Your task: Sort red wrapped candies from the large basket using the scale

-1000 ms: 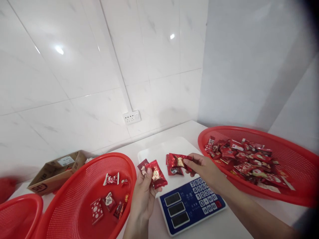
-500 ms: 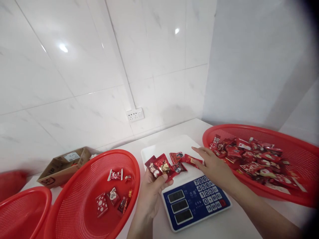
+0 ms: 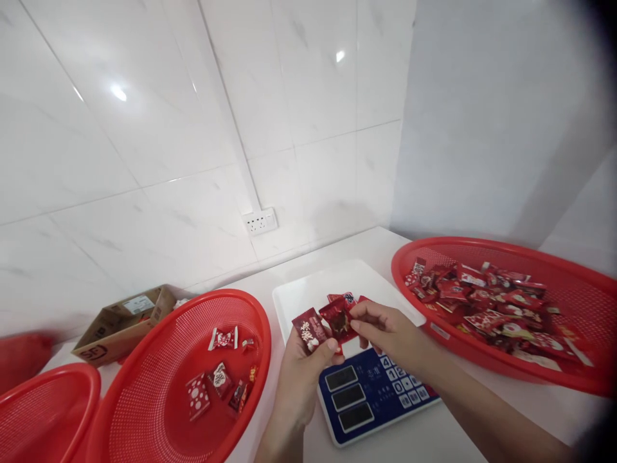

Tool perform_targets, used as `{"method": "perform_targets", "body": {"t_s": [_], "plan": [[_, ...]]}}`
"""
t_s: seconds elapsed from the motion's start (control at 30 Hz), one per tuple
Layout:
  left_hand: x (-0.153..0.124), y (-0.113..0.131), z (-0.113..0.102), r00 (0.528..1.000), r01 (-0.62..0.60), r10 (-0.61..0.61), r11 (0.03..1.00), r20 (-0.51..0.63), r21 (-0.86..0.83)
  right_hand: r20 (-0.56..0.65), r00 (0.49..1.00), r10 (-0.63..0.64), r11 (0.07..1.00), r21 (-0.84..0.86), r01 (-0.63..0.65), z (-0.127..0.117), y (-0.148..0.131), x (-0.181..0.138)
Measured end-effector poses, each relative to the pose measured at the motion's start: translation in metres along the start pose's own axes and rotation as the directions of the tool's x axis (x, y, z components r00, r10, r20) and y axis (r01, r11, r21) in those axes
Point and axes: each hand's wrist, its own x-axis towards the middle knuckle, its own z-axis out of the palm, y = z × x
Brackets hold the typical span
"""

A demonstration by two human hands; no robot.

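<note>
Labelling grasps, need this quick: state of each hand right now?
Left hand: closed, holding a maroon candy packet with white lettering.
Right hand: closed, fingertips on the edge of a red candy packet.

Through my feed I see a maroon packet (image 3: 309, 328) with white characters, tilted, its printed face toward me, held up in the near middle. Just right of it, I have a glossy dark-red packet (image 3: 336, 317), brownish-gold at its centre, also tilted.
</note>
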Motion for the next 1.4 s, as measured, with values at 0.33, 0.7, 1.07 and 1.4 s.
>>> {"method": "perform_targets", "body": {"t_s": [0.33,0.7,1.07,1.4], "plan": [[0.007,-0.003,-0.009,0.991,0.007,0.0,0.999,-0.132,0.05,0.053,0.998,0.014,1.0,0.007,-0.014,-0.008,-0.005,-0.005],[0.008,0.014,-0.012,0.944,-0.059,0.016,0.991,-0.329,-0.121,-0.382,0.919,-0.1,0.986,-0.162,0.04,-0.041,-0.001,0.004],[0.008,0.037,-0.015,0.909,-0.065,-0.077,0.944,-0.41,-0.323,-0.379,0.903,-0.203,0.746,-0.657,-0.108,-0.066,0.042,0.018],[0.007,0.029,-0.016,0.945,-0.102,0.024,0.97,-0.327,-0.223,-0.097,0.985,-0.139,0.68,-0.732,0.024,-0.051,0.052,0.018]]}}
